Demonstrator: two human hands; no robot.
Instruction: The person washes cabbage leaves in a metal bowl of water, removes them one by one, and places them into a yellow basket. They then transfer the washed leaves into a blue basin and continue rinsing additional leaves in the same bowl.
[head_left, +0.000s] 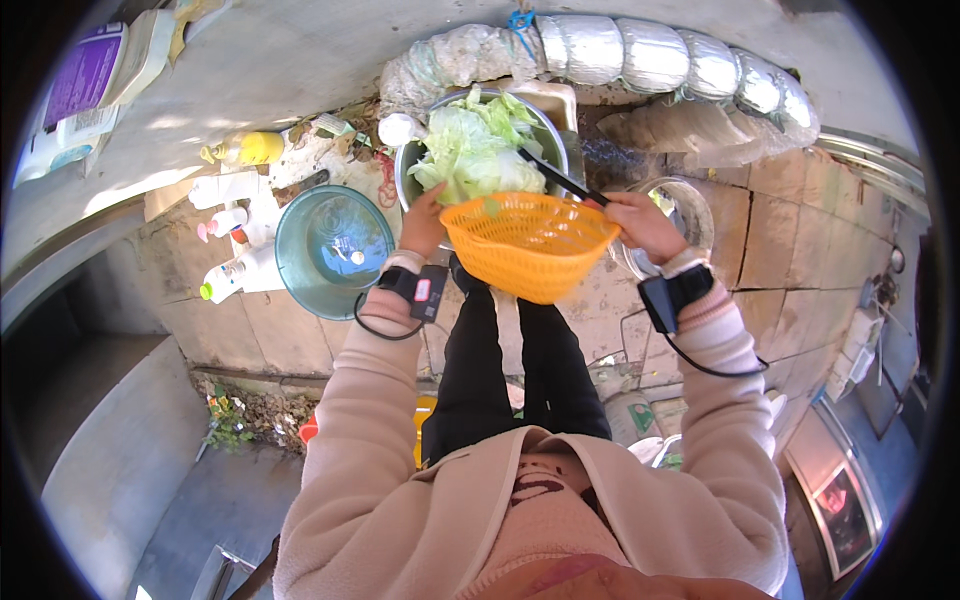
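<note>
Before me is an orange plastic colander basket, tilted and with a scrap of leaf at its far rim. My left hand grips its left end. At the right end, my right hand holds the rim along with a long black utensil. That utensil points toward the lettuce leaves; its exact kind cannot be told. The leaves are heaped in a metal basin, just beyond the basket, which hides the basin's near side.
Left of the basin stands a teal plastic tub with water in it. Several bottles, including a yellow pump bottle, lie or stand farther left. A clear container is at the right. A foil-wrapped pipe runs along the wall.
</note>
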